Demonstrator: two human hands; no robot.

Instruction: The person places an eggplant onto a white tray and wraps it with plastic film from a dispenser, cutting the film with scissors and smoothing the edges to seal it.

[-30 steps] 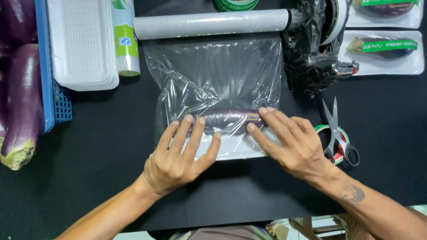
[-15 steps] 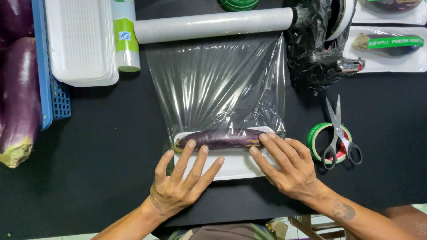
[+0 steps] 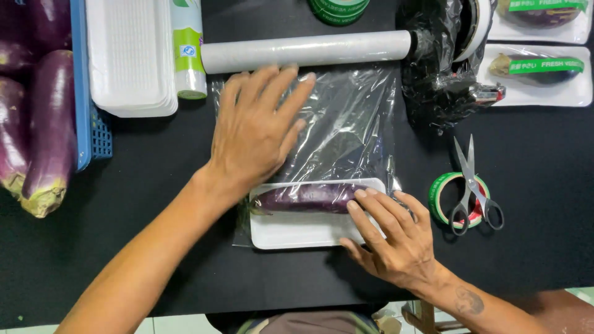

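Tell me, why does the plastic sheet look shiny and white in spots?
In the head view, light from above glints off the wrinkled plastic wrap, leaving pale streaks; the left hand presses on it, the right hand holds the white tray with the eggplant; everything looks sharp, shadows faint.

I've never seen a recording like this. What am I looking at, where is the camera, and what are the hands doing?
No machine here: a person works with bare hands, filmed by a camera on their head looking down at a black table. The left hand lies flat on a sheet of clear film pulled from a roll. The right hand rests on a white tray holding a purple eggplant. Nearby lie scissors on green tape, stacked trays and more eggplants.
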